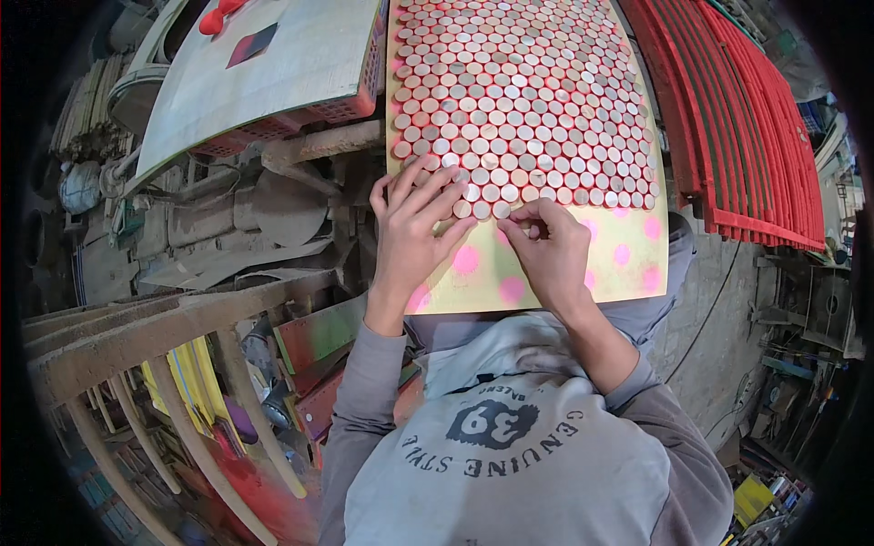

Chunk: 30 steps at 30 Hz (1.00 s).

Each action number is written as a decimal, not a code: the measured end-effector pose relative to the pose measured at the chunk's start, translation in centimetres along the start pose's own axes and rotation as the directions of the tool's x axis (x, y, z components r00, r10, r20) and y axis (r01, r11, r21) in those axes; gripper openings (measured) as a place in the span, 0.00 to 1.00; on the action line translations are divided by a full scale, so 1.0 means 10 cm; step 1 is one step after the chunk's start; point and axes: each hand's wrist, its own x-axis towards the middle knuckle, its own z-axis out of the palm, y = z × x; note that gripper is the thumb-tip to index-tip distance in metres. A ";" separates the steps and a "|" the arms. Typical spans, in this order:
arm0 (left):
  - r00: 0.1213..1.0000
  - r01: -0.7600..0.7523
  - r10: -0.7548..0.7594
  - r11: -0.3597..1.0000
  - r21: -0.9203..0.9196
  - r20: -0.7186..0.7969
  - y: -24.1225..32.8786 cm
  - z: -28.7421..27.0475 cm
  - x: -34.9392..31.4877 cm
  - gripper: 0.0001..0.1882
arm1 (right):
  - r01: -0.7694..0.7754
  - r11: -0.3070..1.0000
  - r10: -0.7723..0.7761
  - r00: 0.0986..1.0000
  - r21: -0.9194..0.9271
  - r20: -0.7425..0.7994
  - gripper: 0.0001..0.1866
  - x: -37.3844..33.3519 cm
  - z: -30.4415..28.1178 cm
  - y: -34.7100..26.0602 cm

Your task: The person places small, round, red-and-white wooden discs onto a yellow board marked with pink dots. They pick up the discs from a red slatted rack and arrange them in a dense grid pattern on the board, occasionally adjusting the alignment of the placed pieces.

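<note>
Many small round discs [537, 127], pale on top with red edges, lie in tight rows on a yellow board [583, 291] with pink spots. My left hand [414, 218] rests at the lower left corner of the rows, its fingers spread over the edge discs and its thumb beside the lowest ones. Pinched closed, my right hand [551, 250] has its thumb and fingertips against a disc [502, 209] in the lowest row. The fingers partly cover the spot where they touch it. Between the rows and my body, the board shows bare pink spots.
A red slatted panel [751, 127] stands on the right. At the upper left, a pale board [273, 82] rests on a red crate [300, 118] and carries a red object [214, 20]. A wooden slatted frame [173, 337] is at the lower left.
</note>
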 end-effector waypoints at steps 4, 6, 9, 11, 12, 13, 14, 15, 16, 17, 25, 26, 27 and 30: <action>1.000 0.004 -0.004 0.999 0.050 0.016 0.04 -0.03 0.00 0.26 | -0.008 1.000 0.008 1.000 -0.007 0.016 0.13 -0.01 -0.08 -0.04; 1.000 0.007 -0.009 0.998 0.064 0.021 0.06 -0.06 0.00 0.26 | -0.033 0.999 0.034 0.999 -0.005 0.037 0.13 -0.03 -0.20 -0.05; 0.999 0.020 -0.022 0.998 0.060 0.023 0.10 -0.10 -0.01 0.27 | 0.014 1.000 -0.014 1.000 -0.015 0.024 0.12 -0.04 -0.45 -0.04; 0.999 0.022 -0.023 0.999 0.049 0.029 0.14 -0.11 -0.01 0.26 | 0.020 0.998 -0.018 0.999 -0.063 0.028 0.11 -0.05 -0.59 0.06; 0.999 0.011 -0.013 0.999 0.053 0.034 0.15 -0.10 0.00 0.26 | 0.023 0.996 -0.020 0.999 -0.087 0.030 0.11 -0.04 -0.62 0.09; 0.999 -0.002 0.000 0.999 0.054 0.039 0.16 -0.08 0.01 0.25 | 0.044 0.996 -0.043 0.999 -0.084 0.018 0.10 -0.03 -0.62 0.12; 0.999 -0.015 0.012 0.998 0.055 0.044 0.18 -0.07 0.02 0.25 | 0.041 0.997 -0.040 0.999 -0.067 0.017 0.10 -0.04 -0.61 0.11; 0.999 -0.022 0.020 0.998 0.053 0.051 0.20 -0.06 0.04 0.25 | 0.038 0.998 -0.037 0.999 -0.050 0.017 0.10 -0.04 -0.59 0.09; 0.998 -0.027 0.024 0.998 0.057 0.058 0.23 -0.06 0.05 0.25 | 0.036 0.999 -0.035 0.999 -0.028 0.019 0.10 -0.04 -0.57 0.08; 0.997 -0.032 0.028 0.998 0.061 0.066 0.24 -0.07 0.06 0.25 | 0.004 0.999 -0.003 0.999 -0.044 0.041 0.10 -0.04 -0.61 0.09; 0.995 -0.095 0.095 0.995 0.026 0.028 0.45 -0.03 0.22 0.17 | 0.072 0.915 -0.161 0.967 -0.397 -0.196 0.26 0.14 -1.18 0.54; 0.996 -0.087 0.087 0.996 0.008 0.010 0.48 0.01 0.24 0.16 | 0.017 0.927 -0.106 0.970 -0.374 -0.220 0.28 0.10 -1.19 0.58; 0.997 -0.081 0.081 0.997 0.002 0.004 0.50 0.05 0.27 0.16 | -0.038 0.936 -0.051 0.969 -0.350 -0.243 0.31 0.08 -1.19 0.60; 0.999 -0.052 0.052 0.999 -0.008 0.001 0.55 0.18 0.34 0.16 | -0.145 0.962 0.073 0.954 -0.234 -0.289 0.35 0.02 -1.16 0.76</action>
